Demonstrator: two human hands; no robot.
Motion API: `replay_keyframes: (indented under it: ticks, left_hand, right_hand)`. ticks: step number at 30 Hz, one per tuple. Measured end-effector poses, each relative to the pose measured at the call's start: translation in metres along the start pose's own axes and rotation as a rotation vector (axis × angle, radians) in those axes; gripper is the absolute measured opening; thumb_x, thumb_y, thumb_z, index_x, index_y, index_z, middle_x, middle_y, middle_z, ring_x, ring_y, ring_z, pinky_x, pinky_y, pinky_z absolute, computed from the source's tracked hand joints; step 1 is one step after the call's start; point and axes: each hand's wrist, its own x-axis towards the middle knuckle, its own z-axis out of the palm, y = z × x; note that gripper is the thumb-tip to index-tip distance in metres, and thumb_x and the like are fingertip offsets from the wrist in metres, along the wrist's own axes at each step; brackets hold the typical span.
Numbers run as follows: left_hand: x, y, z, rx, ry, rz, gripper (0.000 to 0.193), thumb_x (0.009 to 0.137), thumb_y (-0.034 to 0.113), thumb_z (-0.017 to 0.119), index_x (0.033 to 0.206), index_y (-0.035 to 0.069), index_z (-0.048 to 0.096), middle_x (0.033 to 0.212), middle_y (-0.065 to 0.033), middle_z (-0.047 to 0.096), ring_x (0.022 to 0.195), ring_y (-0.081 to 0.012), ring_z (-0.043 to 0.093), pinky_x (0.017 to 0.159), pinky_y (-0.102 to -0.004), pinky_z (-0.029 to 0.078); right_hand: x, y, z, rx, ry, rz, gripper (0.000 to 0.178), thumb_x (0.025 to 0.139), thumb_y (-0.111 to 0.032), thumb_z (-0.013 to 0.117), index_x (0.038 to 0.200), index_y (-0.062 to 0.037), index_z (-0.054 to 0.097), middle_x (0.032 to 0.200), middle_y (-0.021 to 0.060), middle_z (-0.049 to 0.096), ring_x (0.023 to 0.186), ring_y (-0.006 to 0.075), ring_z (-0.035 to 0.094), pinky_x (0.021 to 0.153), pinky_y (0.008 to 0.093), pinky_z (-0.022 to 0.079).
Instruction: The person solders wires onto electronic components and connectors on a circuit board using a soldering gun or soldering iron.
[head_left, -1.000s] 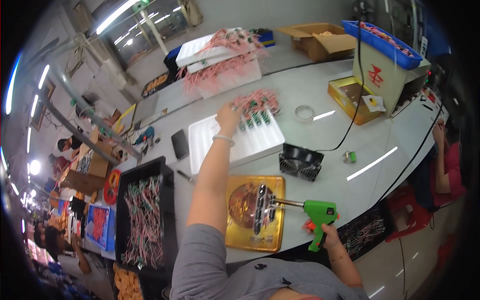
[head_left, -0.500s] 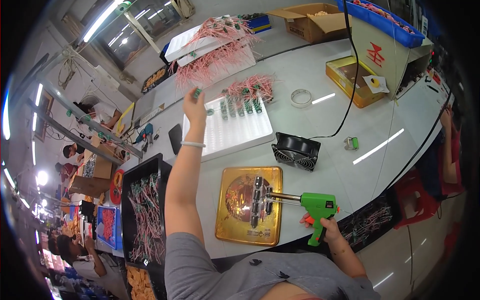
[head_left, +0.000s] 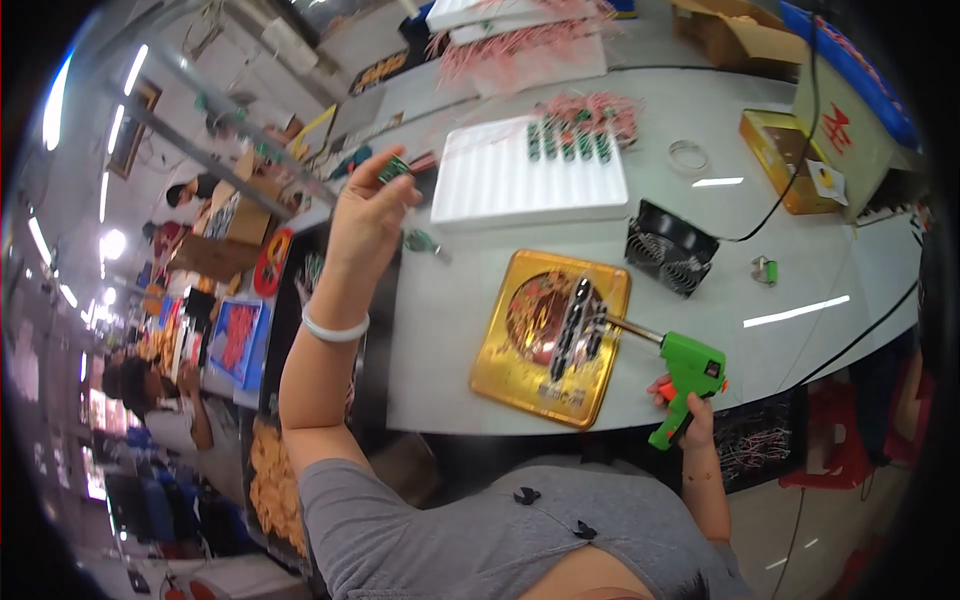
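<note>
At the left of the table my left hand (head_left: pixel 368 218) is raised and pinches a small green circuit board (head_left: pixel 394 170) between thumb and fingers. A small blurred green piece (head_left: pixel 420 241) shows just below that hand. To its right lies a white ribbed tray (head_left: pixel 480 185), with several green boards (head_left: pixel 568 142) in a row and pink wires (head_left: pixel 610 112) trailing off its far edge. My right hand (head_left: pixel 697 418) is wrapped round the handle of a green glue gun (head_left: pixel 692 365). The gun's metal nozzle rests at black sticks (head_left: pixel 572 325) lying on a gold tin lid (head_left: pixel 500 365).
A black fan (head_left: pixel 670 248) stands right of the lid, its cable running back. Behind it are a tape roll (head_left: pixel 688 155) and a gold tin box (head_left: pixel 775 160). Stacked white trays (head_left: pixel 530 50) with pink wires stand at the back. Other people (head_left: pixel 165 400) sit at the left.
My left hand has moved left and nearer, away from the tray, with the board in its fingers. The view has shifted. The right hand still grips the glue gun at the lid.
</note>
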Motion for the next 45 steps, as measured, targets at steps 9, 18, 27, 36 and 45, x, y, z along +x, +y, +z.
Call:
replay_keyframes:
  ticks: [9,18,27,36,45]
  left_hand:
    - [-0.16,-0.065,0.037,-0.047,-0.152,-0.236,0.012,0.077,0.011,0.059,0.082,0.001,0.054,0.079,-0.0063,0.055,0.068,-0.0114,0.054,0.06,-0.0221,0.043]
    - [-0.212,-0.123,0.097,-0.069,-0.328,-0.489,0.017,0.088,0.017,0.051,0.079,0.004,0.045,0.064,-0.0099,0.054,0.04,-0.0065,0.041,0.037,-0.0172,0.031]
    - [-0.215,-0.139,0.116,-0.436,-0.347,-0.757,0.015,0.088,0.018,0.052,0.084,0.003,0.049,0.072,-0.0061,0.057,0.056,-0.009,0.052,0.052,-0.0192,0.042]
    - [-0.187,-0.123,0.111,0.015,-0.376,-0.624,0.012,0.08,0.003,0.059,0.086,-0.002,0.05,0.078,-0.0072,0.057,0.067,-0.0123,0.058,0.064,-0.0245,0.05]
    - [-0.186,-0.112,0.079,0.037,-0.354,-0.885,0.009,0.082,0.007,0.058,0.08,0.002,0.051,0.068,-0.0031,0.056,0.056,-0.0065,0.052,0.05,-0.0185,0.042]
  right_hand:
    - [0.008,0.004,-0.006,-0.029,-0.026,-0.042,0.057,0.081,-0.039,0.051,0.114,0.0058,0.043,0.102,0.0197,0.051,0.08,0.0201,0.051,0.073,0.0313,0.04]
    - [-0.006,-0.02,0.073,-0.159,-0.09,-0.064,0.06,0.068,-0.016,0.072,0.119,-0.0007,0.044,0.111,0.0138,0.05,0.087,0.0187,0.057,0.073,0.0293,0.048]
    - [-0.011,-0.018,0.09,-0.548,-0.038,-0.172,0.051,0.071,0.0,0.066,0.116,-0.0001,0.041,0.114,0.0156,0.046,0.074,0.0093,0.057,0.063,0.0197,0.046]
    - [-0.012,-0.019,0.1,-0.572,-0.081,0.024,0.03,0.072,-0.004,0.067,0.1,0.0007,0.055,0.112,0.0143,0.049,0.08,0.0098,0.054,0.068,0.0232,0.045]
    - [0.0,-0.024,0.086,-0.744,-0.068,-0.126,0.034,0.072,-0.005,0.065,0.102,0.0032,0.053,0.109,0.0151,0.05,0.072,0.0124,0.056,0.063,0.0237,0.044]
